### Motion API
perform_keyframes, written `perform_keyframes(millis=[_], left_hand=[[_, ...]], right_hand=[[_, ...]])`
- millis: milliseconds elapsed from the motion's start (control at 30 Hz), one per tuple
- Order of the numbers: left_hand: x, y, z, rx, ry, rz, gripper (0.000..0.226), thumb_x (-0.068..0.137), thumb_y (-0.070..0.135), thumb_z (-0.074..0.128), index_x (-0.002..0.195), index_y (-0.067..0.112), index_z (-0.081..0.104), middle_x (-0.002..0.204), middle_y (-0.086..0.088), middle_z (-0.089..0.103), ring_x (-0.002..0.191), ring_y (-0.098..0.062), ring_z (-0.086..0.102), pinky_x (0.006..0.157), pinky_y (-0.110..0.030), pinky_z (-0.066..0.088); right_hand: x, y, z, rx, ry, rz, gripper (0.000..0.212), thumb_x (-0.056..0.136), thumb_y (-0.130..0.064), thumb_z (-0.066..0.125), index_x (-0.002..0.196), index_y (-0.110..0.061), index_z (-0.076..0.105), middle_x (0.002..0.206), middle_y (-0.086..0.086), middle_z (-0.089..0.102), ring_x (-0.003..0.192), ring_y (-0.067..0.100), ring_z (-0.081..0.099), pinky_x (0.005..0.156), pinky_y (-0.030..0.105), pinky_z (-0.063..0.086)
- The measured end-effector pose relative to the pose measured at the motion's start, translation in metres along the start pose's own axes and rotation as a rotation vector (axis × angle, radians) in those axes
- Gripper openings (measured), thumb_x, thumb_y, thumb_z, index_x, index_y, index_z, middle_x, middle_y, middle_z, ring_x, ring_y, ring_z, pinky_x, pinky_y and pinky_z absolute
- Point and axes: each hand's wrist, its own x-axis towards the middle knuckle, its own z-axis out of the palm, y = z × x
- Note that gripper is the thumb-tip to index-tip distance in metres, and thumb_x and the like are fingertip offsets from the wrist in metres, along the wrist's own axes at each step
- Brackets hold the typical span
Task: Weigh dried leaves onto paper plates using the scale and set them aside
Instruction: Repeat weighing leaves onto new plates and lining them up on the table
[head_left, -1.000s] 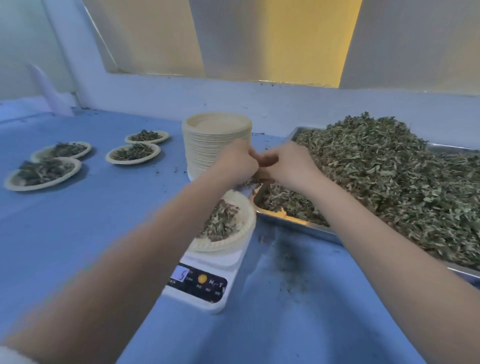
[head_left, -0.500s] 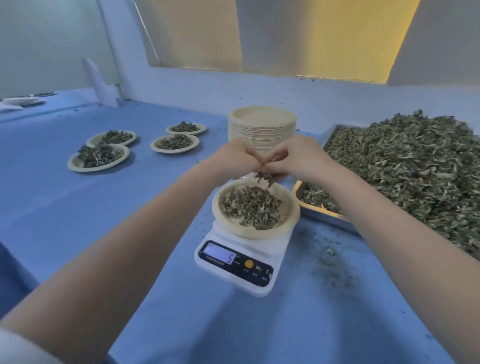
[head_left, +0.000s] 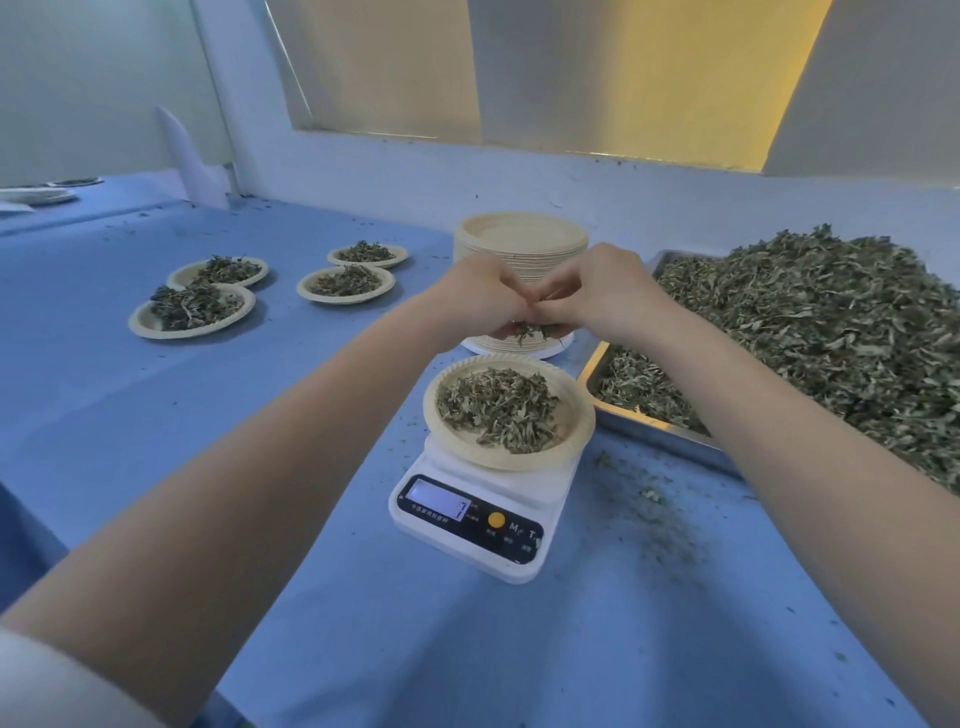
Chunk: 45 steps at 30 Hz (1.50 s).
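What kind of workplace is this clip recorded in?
Probably a small herb or tea portioning station, not a home kitchen: a large metal tray heaped with dried green leaves, a white digital scale, and a tall stack of beige paper plates on a blue-covered table.

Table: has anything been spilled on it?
Yes. Leaf crumbs lie scattered on the blue table right of the scale, in front of the metal tray. Nothing looks damaged.

Blue table (head_left: 156, 415), white scale (head_left: 519, 564), beige plate (head_left: 576, 441), grey-green leaves (head_left: 501, 405).
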Motion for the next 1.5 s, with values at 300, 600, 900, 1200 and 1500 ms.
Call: perform_keyframes(millis=[300, 600, 900, 1200, 1500], left_hand=[[0.003, 0.002, 0.004, -0.042, 0.027, 0.005, 0.006, 0.083, -0.001, 0.062, 0.084, 0.003, 0.066, 0.085, -0.018, 0.063, 0.073, -0.022, 0.058, 0.083, -0.031, 0.054], [0.035, 0.025, 0.058, -0.056, 0.006, 0.033, 0.018, 0.079, -0.006, 0.056, 0.09, -0.007, 0.071, 0.083, -0.023, 0.064, 0.077, -0.022, 0.056, 0.089, -0.041, 0.051], [0.052, 0.031, 0.111, 0.155, -0.235, 0.04, 0.01, 0.086, 0.006, 0.062, 0.086, -0.002, 0.068, 0.062, -0.007, 0.044, 0.061, -0.018, 0.039, 0.062, -0.027, 0.034], [0.029, -0.004, 0.053, 0.095, -0.062, 0.001, 0.018, 0.086, -0.002, 0.054, 0.094, -0.01, 0.068, 0.086, -0.024, 0.065, 0.075, -0.021, 0.054, 0.088, -0.04, 0.051], [-0.005, -0.052, 0.011, 0.067, 0.146, -0.147, 0.037, 0.093, 0.007, 0.047, 0.128, 0.01, 0.056, 0.123, -0.008, 0.057, 0.076, -0.013, 0.049, 0.069, -0.028, 0.042]], right_hand=[[0.0, 0.003, -0.001, 0.022, 0.02, 0.0, 0.011, 0.08, -0.015, 0.075, 0.091, -0.015, 0.076, 0.069, -0.003, 0.068, 0.055, -0.002, 0.062, 0.051, 0.003, 0.042], [-0.009, 0.05, -0.033, -0.103, 0.1, 0.084, 0.004, 0.079, -0.019, 0.076, 0.083, -0.019, 0.075, 0.062, -0.007, 0.067, 0.054, 0.0, 0.063, 0.049, 0.004, 0.042], [-0.023, 0.109, -0.043, -0.41, -0.066, 0.224, 0.024, 0.079, -0.048, 0.07, 0.098, -0.034, 0.073, 0.098, -0.002, 0.07, 0.091, 0.016, 0.064, 0.086, 0.033, 0.053], [-0.022, 0.085, -0.007, -0.117, -0.263, 0.088, 0.047, 0.064, -0.048, 0.081, 0.105, -0.03, 0.065, 0.094, -0.016, 0.067, 0.089, 0.0, 0.061, 0.073, 0.018, 0.043], [-0.027, 0.054, 0.023, -0.177, -0.519, 0.081, 0.15, 0.027, -0.079, 0.077, 0.151, -0.028, 0.011, 0.156, -0.011, 0.018, 0.142, 0.013, 0.021, 0.117, 0.038, 0.021]])
